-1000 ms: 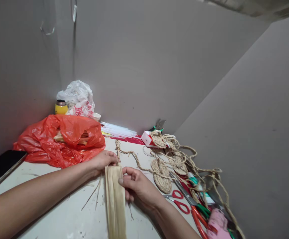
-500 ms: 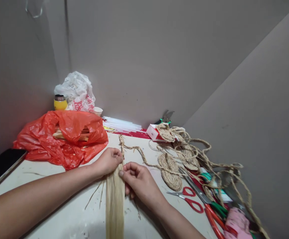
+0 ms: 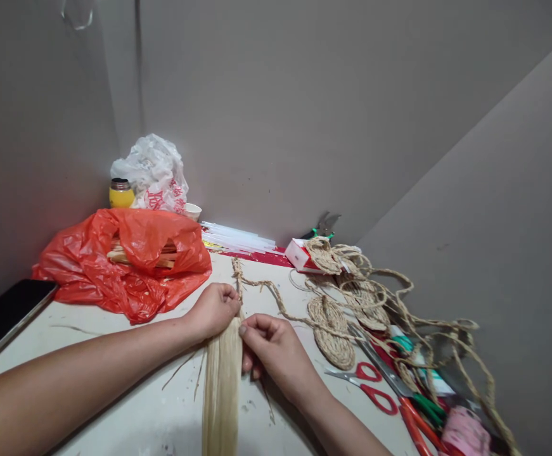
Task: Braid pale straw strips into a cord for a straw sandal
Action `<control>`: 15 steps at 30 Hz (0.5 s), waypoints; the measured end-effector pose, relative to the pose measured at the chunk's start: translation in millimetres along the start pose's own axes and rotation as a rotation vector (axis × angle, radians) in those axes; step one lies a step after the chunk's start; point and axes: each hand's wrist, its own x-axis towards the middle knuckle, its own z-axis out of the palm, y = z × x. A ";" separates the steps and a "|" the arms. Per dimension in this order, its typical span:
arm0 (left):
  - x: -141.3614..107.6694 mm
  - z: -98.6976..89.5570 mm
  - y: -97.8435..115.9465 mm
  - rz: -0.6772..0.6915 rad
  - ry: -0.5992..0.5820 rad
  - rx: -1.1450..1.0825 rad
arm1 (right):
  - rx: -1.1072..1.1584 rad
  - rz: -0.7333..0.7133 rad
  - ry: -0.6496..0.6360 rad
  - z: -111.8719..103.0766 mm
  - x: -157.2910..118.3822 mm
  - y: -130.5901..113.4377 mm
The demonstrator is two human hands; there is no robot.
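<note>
A long, pale, flat strip of dried plant fibre [image 3: 223, 392] runs from the near edge up to my hands. At its top, my left hand [image 3: 216, 309] is closed in a pinch where the strip meets a thin braided cord [image 3: 238, 282]. My right hand [image 3: 273, 354] pinches the strip's right edge just below, thumb on top and fingers curled under. From the far end of the braid, a twisted cord [image 3: 269, 288] trails right to a coiled oval braided piece [image 3: 330, 335]. The fingertips of my left hand partly hide the join.
Red-handled scissors [image 3: 375, 386] and larger shears [image 3: 411, 418] lie at right, beside tangled braided rope [image 3: 399, 310]. An orange-red plastic bag [image 3: 85, 266] with dry strips and a phone [image 3: 9, 323] are at left. White sticks [image 3: 237, 237] lie by the back wall.
The whole view has shifted slightly, so things sit a little further right. Both hands keep their pinch on the strip at nearly the same spots.
</note>
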 end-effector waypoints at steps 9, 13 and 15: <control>-0.4 3.0 -1.7 0.007 0.053 -0.012 | -0.017 -0.020 -0.014 6.4 -2.0 -2.3; -2.1 2.9 1.8 0.003 0.061 -0.038 | 0.062 0.001 -0.048 6.0 -2.4 0.1; -3.2 3.1 4.7 -0.005 0.070 -0.064 | 0.101 -0.009 -0.029 4.7 -1.7 3.0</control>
